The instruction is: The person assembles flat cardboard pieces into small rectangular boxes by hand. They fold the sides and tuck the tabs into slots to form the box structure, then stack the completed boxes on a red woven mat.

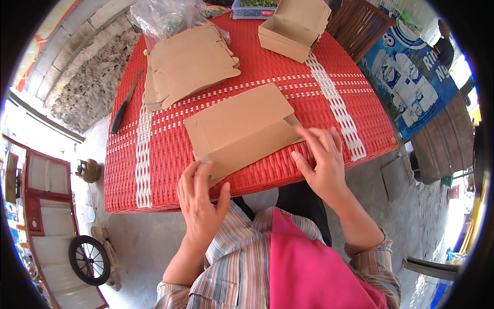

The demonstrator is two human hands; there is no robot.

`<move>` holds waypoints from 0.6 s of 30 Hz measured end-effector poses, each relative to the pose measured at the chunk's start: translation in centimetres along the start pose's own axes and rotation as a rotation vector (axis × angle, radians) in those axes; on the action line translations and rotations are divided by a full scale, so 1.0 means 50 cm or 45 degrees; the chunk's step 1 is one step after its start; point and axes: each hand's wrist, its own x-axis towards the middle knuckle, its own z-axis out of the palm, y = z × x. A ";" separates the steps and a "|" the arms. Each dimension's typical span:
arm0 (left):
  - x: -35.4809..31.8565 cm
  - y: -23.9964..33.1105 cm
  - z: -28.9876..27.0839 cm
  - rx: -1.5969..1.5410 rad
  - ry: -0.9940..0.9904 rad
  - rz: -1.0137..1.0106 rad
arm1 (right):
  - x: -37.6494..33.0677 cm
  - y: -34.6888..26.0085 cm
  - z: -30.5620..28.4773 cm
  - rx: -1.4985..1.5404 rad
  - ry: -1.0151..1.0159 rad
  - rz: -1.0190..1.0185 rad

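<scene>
A brown cardboard box (pixel 239 117), partly folded into shape, lies on the red woven table in front of me. My left hand (pixel 201 198) is at its near left corner, fingers bent and thumb apart, with the fingertips slightly blurred. Whether they touch the cardboard I cannot tell. At the right end of the box, my right hand (pixel 326 160) is open with thumb and fingers spread. Its fingertips are close to the raised end flap. Neither hand grips anything that I can see.
Flat cardboard box blanks (pixel 190 59) lie stacked at the far left, with a clear plastic bag (pixel 164 18) behind them. A knife (pixel 126 103) rests near the left edge. Folded open boxes (pixel 290 33) and a tub of chopped greens (pixel 253 11) stand at the back.
</scene>
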 end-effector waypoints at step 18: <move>-0.027 -0.094 -0.029 -0.223 -0.193 0.622 | -0.024 0.024 -0.060 0.048 -0.492 -0.428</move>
